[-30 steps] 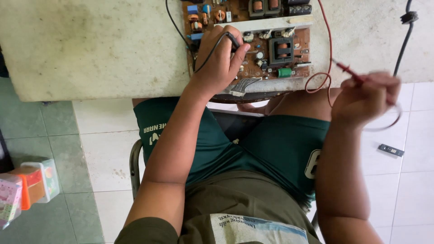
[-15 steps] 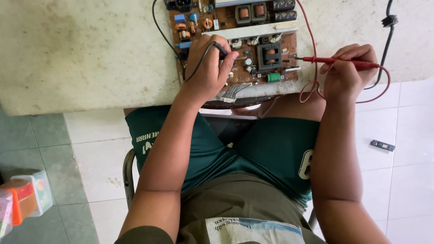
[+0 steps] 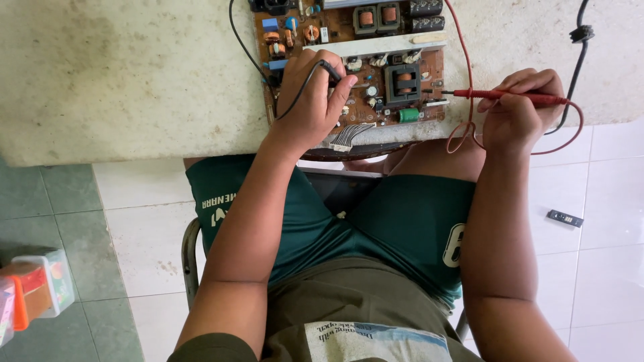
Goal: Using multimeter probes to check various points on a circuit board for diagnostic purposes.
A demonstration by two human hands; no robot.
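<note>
A brown circuit board (image 3: 396,60) with coils, capacitors and a white connector lies at the near edge of a pale, stained table (image 3: 121,74). My left hand (image 3: 312,100) rests on the board and grips a black test probe (image 3: 333,69), its tip down among the parts. My right hand (image 3: 520,107) holds a red test probe (image 3: 500,96) level, with its metal tip at the board's right edge. A red lead (image 3: 469,127) loops down from it; a black lead (image 3: 245,47) runs up past the board's left side.
A black cable (image 3: 580,40) hangs over the table at the right. On the white floor tiles at the right lies a small dark flat item (image 3: 564,218). A clear plastic box (image 3: 40,288) with coloured contents stands on the floor at the lower left. I sit on a metal-framed chair (image 3: 190,255).
My right hand has come in from the right and brought the red probe's tip to the board's edge. The left hand stays on the board with the black probe.
</note>
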